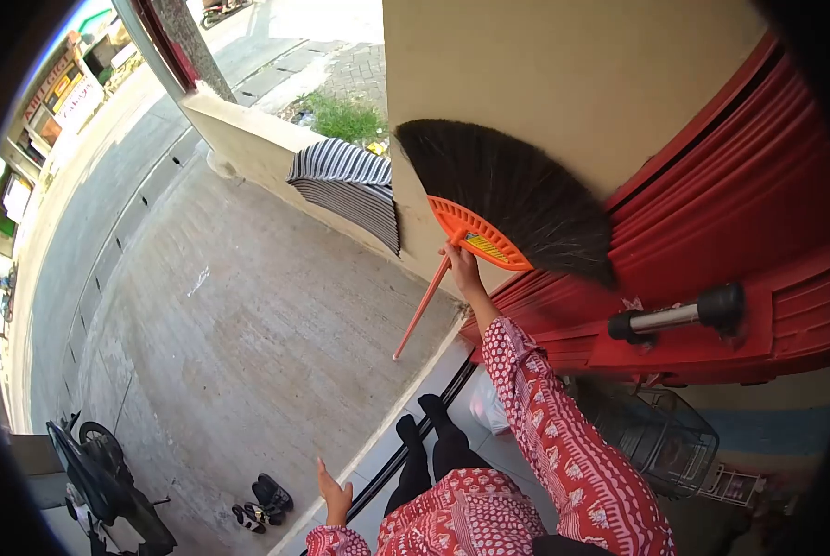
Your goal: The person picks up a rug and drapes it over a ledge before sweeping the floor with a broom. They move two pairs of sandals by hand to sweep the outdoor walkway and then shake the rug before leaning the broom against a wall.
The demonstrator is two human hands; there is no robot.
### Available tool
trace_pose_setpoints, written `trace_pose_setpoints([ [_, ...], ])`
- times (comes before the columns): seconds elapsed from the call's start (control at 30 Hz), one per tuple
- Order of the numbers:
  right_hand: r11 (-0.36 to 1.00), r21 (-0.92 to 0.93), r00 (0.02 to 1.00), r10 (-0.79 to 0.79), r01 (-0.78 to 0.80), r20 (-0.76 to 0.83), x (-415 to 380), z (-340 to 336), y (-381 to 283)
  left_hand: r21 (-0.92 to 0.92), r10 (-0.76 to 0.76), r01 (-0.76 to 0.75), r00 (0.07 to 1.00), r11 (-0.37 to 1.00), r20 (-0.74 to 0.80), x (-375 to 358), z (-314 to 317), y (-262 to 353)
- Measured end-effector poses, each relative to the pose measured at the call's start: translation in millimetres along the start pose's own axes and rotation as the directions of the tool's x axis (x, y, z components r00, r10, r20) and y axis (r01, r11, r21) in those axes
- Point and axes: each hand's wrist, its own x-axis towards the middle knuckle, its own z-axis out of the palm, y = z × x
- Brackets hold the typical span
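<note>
My right hand (462,266) is raised and grips an orange broom (470,236) just below its head. The broom's dark fan of bristles (517,190) points up and to the right against a tan wall and the edge of a red folding door (748,213). Its orange handle (422,310) slants down to the left. My left hand (334,496) hangs low beside my body with fingers apart, holding nothing. My sleeves and top are red with a white pattern, and my legs are in black.
A striped cloth (345,185) drapes over a low wall. Sandals (262,505) lie on the paved yard, and a motorcycle (100,482) stands at the lower left. A handlebar (679,317) and wire basket (665,426) sit near the door. A street runs beyond.
</note>
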Motion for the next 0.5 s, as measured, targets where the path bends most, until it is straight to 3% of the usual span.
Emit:
trace_pose_setpoints([
  [0.13,0.968,0.212,0.989,0.146,-0.137,-0.027,13.2,-13.6,-3.6,-0.028,-0.457,0.457,0.889,0.889,0.009,-123.3,-6.5,-38.4],
  [0.23,0.984,0.178,1.0,0.023,-0.019,-0.022,20.6,-18.5,6.2,-0.203,-0.484,0.466,0.874,0.861,-0.049,-166.0,17.2,-79.5],
  [0.33,0.985,0.167,0.989,0.067,-0.044,-0.129,16.3,-10.0,-6.6,-0.399,-0.573,0.522,0.819,0.754,-0.01,-152.2,28.1,-55.3],
  [0.37,0.99,0.136,0.992,0.058,-0.042,-0.11,16.2,-10.8,-8.4,-0.365,-0.458,0.4,0.885,0.84,-0.082,-141.5,27.8,-49.5],
  [0.5,0.977,0.182,0.99,0.122,-0.109,-0.064,12.7,-8.2,-11.2,-0.491,-0.533,0.432,0.842,0.757,-0.081,-98.6,18.6,-15.9],
])
